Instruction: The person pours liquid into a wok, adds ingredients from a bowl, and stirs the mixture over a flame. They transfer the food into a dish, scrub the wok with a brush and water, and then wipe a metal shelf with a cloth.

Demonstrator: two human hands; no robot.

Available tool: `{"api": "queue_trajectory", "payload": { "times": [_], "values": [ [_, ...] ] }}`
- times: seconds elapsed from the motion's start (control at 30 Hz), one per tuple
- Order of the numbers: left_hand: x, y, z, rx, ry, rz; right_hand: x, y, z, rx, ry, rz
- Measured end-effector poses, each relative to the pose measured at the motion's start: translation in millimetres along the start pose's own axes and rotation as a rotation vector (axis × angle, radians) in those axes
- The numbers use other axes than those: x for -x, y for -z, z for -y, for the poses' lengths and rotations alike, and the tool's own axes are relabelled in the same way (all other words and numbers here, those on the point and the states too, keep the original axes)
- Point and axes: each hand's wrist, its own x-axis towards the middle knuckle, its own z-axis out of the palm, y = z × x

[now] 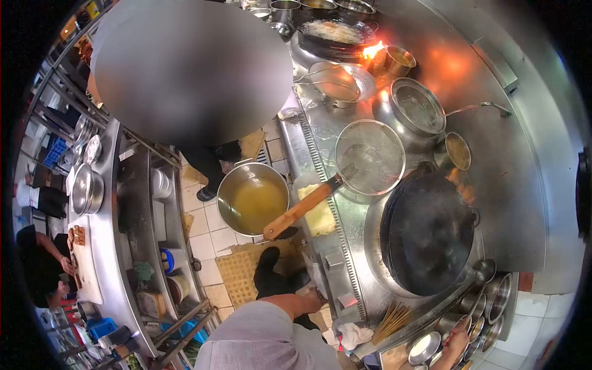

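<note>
My left hand (317,298) is at the front panel of the stove, low beside its edge; its fingers are mostly hidden. At the lower right, my right hand (455,343) is closed among the seasoning bowls, and what it grips cannot be made out. Beside it is a bowl of white contents (425,347). Ahead sits a black wok (428,234) on the burner, with haze over its dark inside. A ladle (485,271) rests along the stove's right edge, bowl end by the wok. The bamboo brush (394,320) and a white cloth (355,337) lie at the near corner.
A wire strainer (370,154) with a wooden handle lies across the stove, its handle jutting over the edge. A large pot of yellowish liquid (253,197) stands left of the stove. Another person (203,166) stands ahead, near a flaming wok (333,37). Steel shelving (132,246) lines the left.
</note>
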Motion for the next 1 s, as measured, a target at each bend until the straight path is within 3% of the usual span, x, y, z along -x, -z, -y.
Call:
{"api": "queue_trajectory", "payload": {
  "times": [0.07, 0.17, 0.2, 0.27, 0.37, 0.43, 0.5, 0.53, 0.57, 0.6, 0.67, 0.7, 0.77, 0.87, 0.93, 1.0],
  "values": [
    [-3.1, -1.4, -2.0, -0.016, 0.002, -0.074, -6.2, -9.0, -43.9, 0.614, 0.410, -0.283],
    [-14.7, 1.5, -15.4, 0.077, 0.069, 0.044, 50.2, -44.5, -52.2, 0.928, 0.696, -0.712],
    [-18.7, -5.2, -19.9, 0.048, 0.034, 0.011, 44.3, -53.7, -65.8, 0.767, 0.751, -0.861],
    [-27.7, -22.8, -18.3, -0.006, -0.023, -0.061, 18.4, -32.2, -70.3, 0.479, 0.266, -0.549],
    [0.0, 10.4, -8.6, 0.084, 0.035, -0.053, -6.8, -31.0, -85.2, 0.342, 0.517, -0.512],
    [14.5, 40.2, 22.9, 0.222, -0.122, 0.165, -21.0, -45.4, -83.3, 0.356, 0.687, -0.586],
    [-9.9, 7.9, 50.7, 0.271, -0.111, 0.239, 2.3, -87.9, -59.5, 0.361, 0.859, -0.702],
    [-1.7, 6.3, 70.0, 0.393, -0.058, 0.159, 31.4, -118.7, -38.2, 0.367, 0.935, -0.758],
    [6.7, 10.4, 87.8, 0.512, -0.003, 0.077, 73.1, -141.0, -1.2, 0.140, 0.588, -0.478],
    [16.3, 9.0, 90.1, 0.835, 0.362, -0.167, 102.1, -155.2, 32.8, -0.086, 0.243, -0.196],
    [30.1, 7.0, 98.4, 1.183, 0.631, -0.610, 103.3, -174.3, 46.5, -0.150, 0.273, -0.177],
    [29.5, 9.2, 105.4, 1.226, 0.517, -0.791, 95.4, -185.5, 40.0, -0.153, 0.329, -0.170],
    [48.3, 30.5, 123.9, 1.182, 0.434, -0.476, 85.6, -220.2, 20.7, -0.098, 0.459, -0.214],
    [63.2, 32.2, 127.6, 1.040, 0.250, -0.357, 120.2, -278.2, 8.3, -0.038, 0.611, -0.177],
    [80.5, 33.2, 132.2, 0.903, 0.205, -0.159, 181.2, -307.4, 34.1, -0.184, 0.346, 0.054],
    [93.1, 27.6, 151.7, 0.670, 0.223, 0.115, 211.4, -337.4, 32.0, -0.289, 0.246, 0.210]
  ]
}}
